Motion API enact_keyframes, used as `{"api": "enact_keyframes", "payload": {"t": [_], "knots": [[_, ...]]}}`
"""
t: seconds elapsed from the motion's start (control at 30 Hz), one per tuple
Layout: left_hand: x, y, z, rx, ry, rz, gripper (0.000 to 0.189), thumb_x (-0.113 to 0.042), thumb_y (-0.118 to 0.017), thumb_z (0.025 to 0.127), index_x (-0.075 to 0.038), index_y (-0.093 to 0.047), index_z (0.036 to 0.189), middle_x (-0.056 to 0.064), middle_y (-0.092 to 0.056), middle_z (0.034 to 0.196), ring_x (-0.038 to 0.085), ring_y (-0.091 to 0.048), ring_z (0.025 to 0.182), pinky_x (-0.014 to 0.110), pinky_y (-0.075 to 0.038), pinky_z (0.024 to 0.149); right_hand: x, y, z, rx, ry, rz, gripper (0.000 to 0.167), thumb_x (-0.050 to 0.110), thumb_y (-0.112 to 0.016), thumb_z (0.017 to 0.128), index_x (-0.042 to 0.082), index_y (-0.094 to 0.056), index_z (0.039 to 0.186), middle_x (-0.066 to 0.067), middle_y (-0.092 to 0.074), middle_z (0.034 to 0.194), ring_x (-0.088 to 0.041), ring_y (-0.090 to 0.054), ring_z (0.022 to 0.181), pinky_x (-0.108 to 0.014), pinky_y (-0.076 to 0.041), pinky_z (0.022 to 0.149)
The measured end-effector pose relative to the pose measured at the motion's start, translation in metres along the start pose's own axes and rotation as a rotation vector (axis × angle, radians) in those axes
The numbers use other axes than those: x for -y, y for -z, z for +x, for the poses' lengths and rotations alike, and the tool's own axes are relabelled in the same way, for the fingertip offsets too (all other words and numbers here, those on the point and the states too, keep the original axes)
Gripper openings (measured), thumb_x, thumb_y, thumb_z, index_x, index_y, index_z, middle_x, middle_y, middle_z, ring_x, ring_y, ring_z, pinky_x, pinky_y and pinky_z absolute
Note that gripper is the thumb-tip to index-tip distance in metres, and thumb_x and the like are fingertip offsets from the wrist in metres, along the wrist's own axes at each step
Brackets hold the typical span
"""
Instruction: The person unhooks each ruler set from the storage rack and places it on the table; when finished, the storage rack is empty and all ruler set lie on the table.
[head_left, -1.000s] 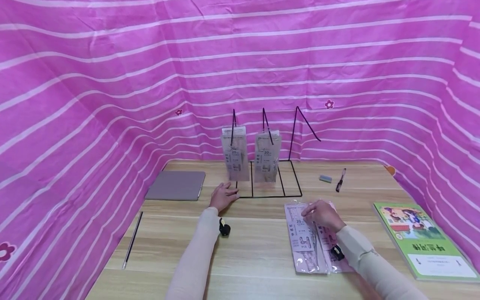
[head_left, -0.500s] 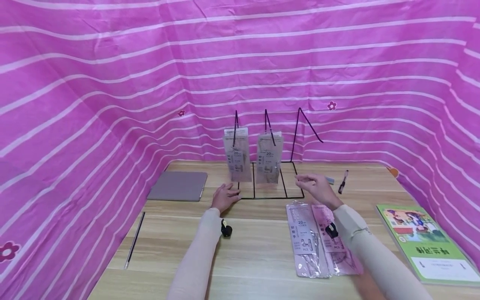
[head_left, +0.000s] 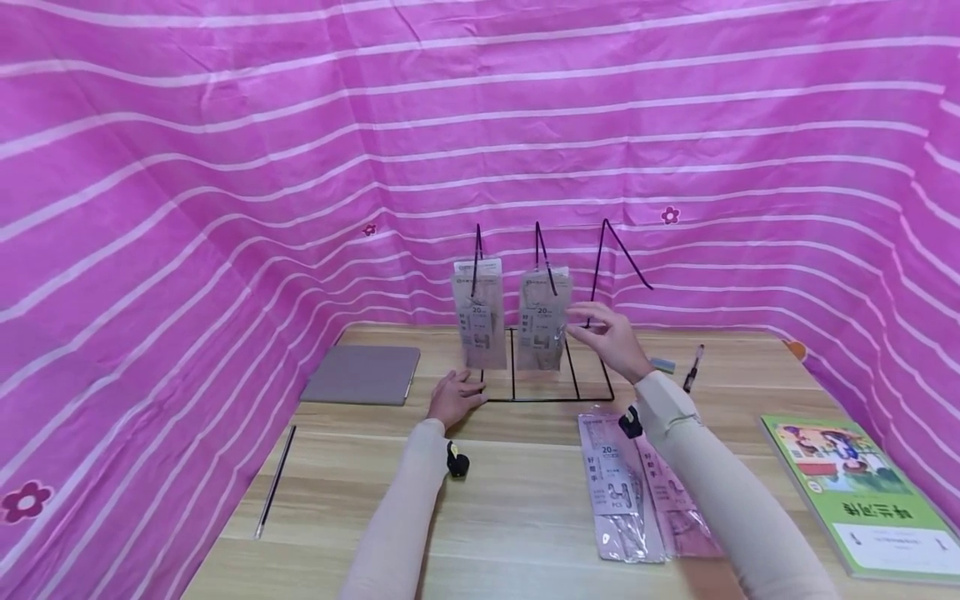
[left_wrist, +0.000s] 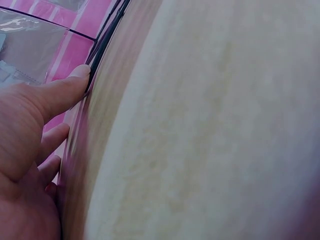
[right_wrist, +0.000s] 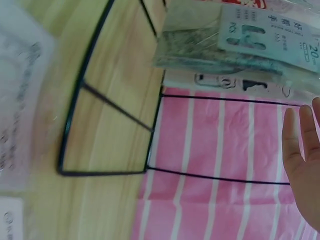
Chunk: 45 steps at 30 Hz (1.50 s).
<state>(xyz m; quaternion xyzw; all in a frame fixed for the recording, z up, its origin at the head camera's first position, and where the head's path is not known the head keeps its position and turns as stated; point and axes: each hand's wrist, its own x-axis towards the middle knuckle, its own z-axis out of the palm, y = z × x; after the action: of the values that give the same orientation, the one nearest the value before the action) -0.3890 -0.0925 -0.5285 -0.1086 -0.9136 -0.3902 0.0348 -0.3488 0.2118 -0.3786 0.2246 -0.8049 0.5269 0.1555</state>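
Observation:
A black wire rack [head_left: 551, 401] stands on the table with three upright hooks. A clear ruler-set packet [head_left: 477, 337] hangs on its left hook, with a white card behind it, and a similar packet [head_left: 538, 337] on the middle hook. My left hand [head_left: 454, 399] rests at the rack's front left corner; its thumb [left_wrist: 75, 82] touches the black wire. My right hand [head_left: 613, 340] is raised beside the middle packet, holding nothing, fingers extended. Whether its fingertips touch that packet I cannot tell. Two more packets lie in front, one pale [head_left: 615, 475] and one pink [head_left: 671, 496], the latter partly under the right forearm.
A grey laptop-like slab [head_left: 362, 375] lies at left, with a thin dark pencil-like stick [head_left: 275, 482] before it. At right are a small eraser-like block [head_left: 662, 365], a pen [head_left: 694, 368] and a green book [head_left: 862, 500]. Pink striped cloth [head_left: 525, 125] surrounds the table.
My right hand has left the packets lying on the table and moved up and left to the middle hanging packet. The left hand stays at the rack's corner.

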Motion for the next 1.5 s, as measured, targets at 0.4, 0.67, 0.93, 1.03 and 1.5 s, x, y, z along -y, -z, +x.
{"api": "enact_keyframes", "payload": {"t": [0.4,0.67,0.93,1.03,1.5], "knots": [[0.000,-0.001,0.000,0.010,0.031,-0.016,0.035,-0.027,-0.077,0.088,-0.014,-0.073,0.121,0.015,-0.044,0.155,0.040,-0.025,0.151,0.060,-0.013,0.123,0.008,-0.011,0.017,-0.008,-0.026,0.069,0.032,-0.003,-0.068,0.093,-0.009,-0.065,0.124,-0.030,-0.065,0.123,-0.048,-0.065,0.095,-0.013,-0.053,0.072],[0.002,-0.002,0.001,0.014,0.025,-0.010,0.034,-0.026,-0.077,0.089,-0.013,-0.073,0.120,0.016,-0.045,0.155,0.041,-0.025,0.151,0.061,-0.014,0.122,0.003,-0.011,0.016,-0.025,-0.011,0.128,0.029,-0.006,-0.068,0.092,-0.012,-0.066,0.120,-0.030,-0.067,0.119,-0.024,-0.071,0.104,-0.015,-0.056,0.083],[0.001,0.001,0.000,0.006,0.004,-0.003,0.034,-0.027,-0.076,0.089,-0.013,-0.074,0.120,0.016,-0.045,0.154,0.043,-0.027,0.150,0.062,-0.017,0.121,0.007,-0.008,0.008,-0.039,-0.004,0.133,0.027,-0.007,-0.070,0.089,-0.012,-0.068,0.116,-0.033,-0.068,0.111,-0.006,-0.071,0.090,-0.017,-0.058,0.079],[-0.001,0.002,-0.001,0.012,0.010,-0.004,0.034,-0.027,-0.076,0.089,-0.012,-0.074,0.120,0.016,-0.045,0.154,0.043,-0.026,0.150,0.062,-0.016,0.121,0.009,-0.007,0.003,-0.048,0.010,0.138,0.026,-0.008,-0.070,0.089,-0.013,-0.068,0.114,-0.033,-0.069,0.110,-0.005,-0.072,0.087,-0.018,-0.058,0.078],[-0.004,0.004,-0.001,0.010,-0.010,0.007,0.033,-0.025,-0.076,0.089,-0.010,-0.074,0.119,0.018,-0.046,0.153,0.046,-0.028,0.148,0.064,-0.018,0.120,0.020,-0.002,-0.019,-0.051,0.037,0.113,0.023,-0.009,-0.069,0.089,-0.011,-0.070,0.112,-0.032,-0.070,0.102,-0.011,-0.070,0.081,-0.018,-0.058,0.075]]}}
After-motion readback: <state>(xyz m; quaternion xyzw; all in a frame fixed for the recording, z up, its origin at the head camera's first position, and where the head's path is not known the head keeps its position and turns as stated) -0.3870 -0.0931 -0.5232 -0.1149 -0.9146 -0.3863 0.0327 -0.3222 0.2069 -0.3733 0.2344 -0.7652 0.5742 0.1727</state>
